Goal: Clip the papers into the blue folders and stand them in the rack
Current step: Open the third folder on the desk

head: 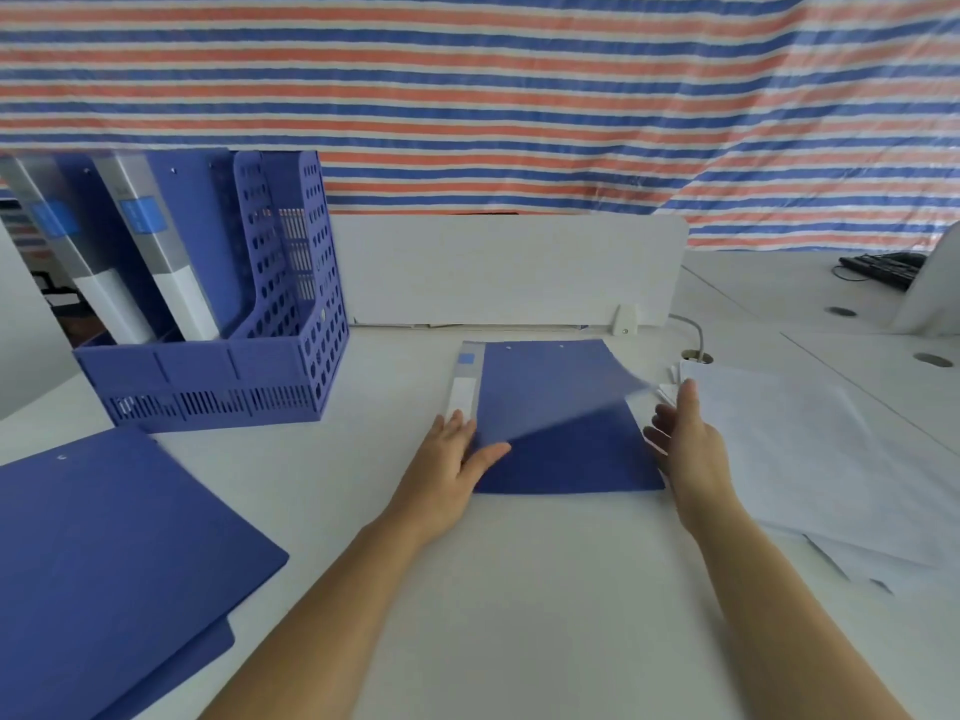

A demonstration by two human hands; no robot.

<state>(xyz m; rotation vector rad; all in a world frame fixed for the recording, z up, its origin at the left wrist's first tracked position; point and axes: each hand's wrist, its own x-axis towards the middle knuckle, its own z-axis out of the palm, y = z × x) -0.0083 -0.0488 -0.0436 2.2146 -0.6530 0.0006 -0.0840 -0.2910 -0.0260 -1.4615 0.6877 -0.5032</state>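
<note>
Your left grip (457, 454) and right grip (685, 444) are bare hands. Behind each grip your arms (322, 589) are bare too, wrist and forearm uncovered all the way back to the lower edge of view.

A blue folder (566, 454) lay on the white worktop (519, 589). The left hand (457, 454) lay flat on its near left corner. The right hand (685, 439) was at its right edge, by the blurred, lifted cover, grip unclear. Papers (810, 449) lay to the right, and two standing folders (171, 241) filled the rack (291, 356).
</note>
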